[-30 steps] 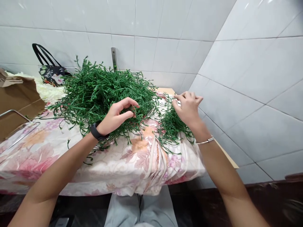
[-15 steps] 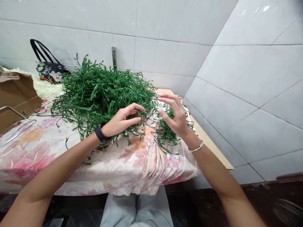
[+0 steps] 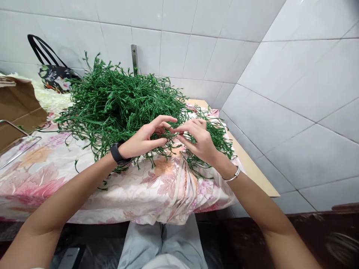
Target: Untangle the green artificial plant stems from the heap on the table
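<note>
A big tangled heap of green plastic stems [image 3: 117,99] lies on a table covered with a pink floral cloth [image 3: 56,172]. A smaller bunch of the same stems [image 3: 215,138] lies to its right. My left hand [image 3: 146,140], with a black band on the wrist, is curled at the heap's near edge, thumb and fingers pinching a green stem [image 3: 168,135]. My right hand [image 3: 198,140], with a silver bangle, meets it from the right, fingertips pinched on that same stem. Both hands hover just above the cloth.
A brown cardboard box [image 3: 17,108] and a metal wire frame [image 3: 19,138] stand at the left. A floral bag with black handles [image 3: 52,73] and white flowers [image 3: 52,99] sit behind the heap. Tiled walls close the back and right. The table's bare wooden edge [image 3: 252,168] shows at the right.
My right hand has left the small bunch at the right, swung leftward with open fingers, and now pinches the stem held by my left hand, which stayed in place.
</note>
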{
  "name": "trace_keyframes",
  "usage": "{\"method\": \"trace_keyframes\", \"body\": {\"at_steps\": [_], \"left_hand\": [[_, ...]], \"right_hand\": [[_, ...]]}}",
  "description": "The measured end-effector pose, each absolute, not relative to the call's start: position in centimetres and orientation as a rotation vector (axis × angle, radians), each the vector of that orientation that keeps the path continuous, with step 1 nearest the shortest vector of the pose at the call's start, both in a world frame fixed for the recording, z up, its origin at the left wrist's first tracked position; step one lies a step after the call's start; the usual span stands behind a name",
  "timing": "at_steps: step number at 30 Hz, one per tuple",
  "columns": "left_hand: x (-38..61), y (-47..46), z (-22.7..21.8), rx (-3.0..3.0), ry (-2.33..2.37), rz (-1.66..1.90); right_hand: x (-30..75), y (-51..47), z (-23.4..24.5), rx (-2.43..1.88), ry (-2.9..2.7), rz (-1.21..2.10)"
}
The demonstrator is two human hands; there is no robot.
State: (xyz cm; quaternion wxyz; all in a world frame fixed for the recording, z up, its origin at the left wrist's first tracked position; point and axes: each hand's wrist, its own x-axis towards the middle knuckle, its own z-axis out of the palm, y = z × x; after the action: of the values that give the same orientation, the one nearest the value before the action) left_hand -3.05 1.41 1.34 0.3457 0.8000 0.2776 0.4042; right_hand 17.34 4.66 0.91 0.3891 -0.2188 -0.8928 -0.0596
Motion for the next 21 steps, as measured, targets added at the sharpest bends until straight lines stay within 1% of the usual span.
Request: {"method": "trace_keyframes", "body": {"at_steps": [7, 12, 15, 21], "left_hand": [[-3.23, 1.62, 1.39, 2.057, 0.766, 1.146], [-3.13, 1.53, 1.52, 2.081, 0.947, 1.148], [-3.07, 1.45, 1.67, 2.244, 1.094, 1.058], [-3.24, 1.74, 1.62, 2.417, 1.080, 1.017]], "right_hand": [[17.31, 4.39, 0.67, -0.639, -2.107, -0.290], [17.30, 4.49, 0.40, -0.612, -2.066, -0.376], [17.21, 4.58, 0.32, -0.618, -2.102, -0.347], [17.35, 4.94, 0.51, -0.602, -2.269, -0.213]]}}
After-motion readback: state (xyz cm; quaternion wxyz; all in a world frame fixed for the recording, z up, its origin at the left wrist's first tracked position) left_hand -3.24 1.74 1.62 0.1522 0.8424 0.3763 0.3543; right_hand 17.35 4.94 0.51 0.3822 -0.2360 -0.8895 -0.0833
